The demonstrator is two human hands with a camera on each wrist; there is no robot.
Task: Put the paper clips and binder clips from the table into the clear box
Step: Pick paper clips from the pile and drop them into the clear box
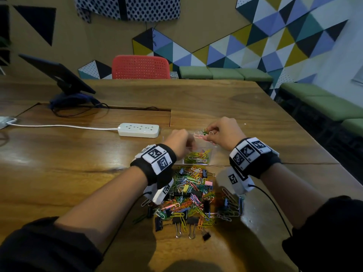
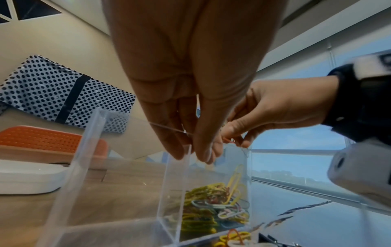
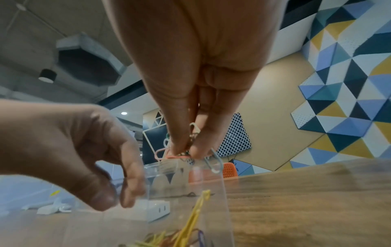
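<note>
The right hand (image 1: pixel 224 132) is pinching a bunch of paper clips (image 3: pixel 190 147) above the clear box (image 2: pixel 173 175). The left hand (image 1: pixel 179 141) is hovering beside it, fingers curled, seemingly holding nothing. More clips are lying in 1 pile (image 1: pixel 193 199) on the table (image 1: pixel 78 173).

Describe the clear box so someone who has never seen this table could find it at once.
On the wooden table, look just past the heap of coloured clips in front of the person, right of the white power strip. The clear box sits there under both hands, see-through with an inner divider. It alone already holds a layer of mostly yellow paper clips.
</note>
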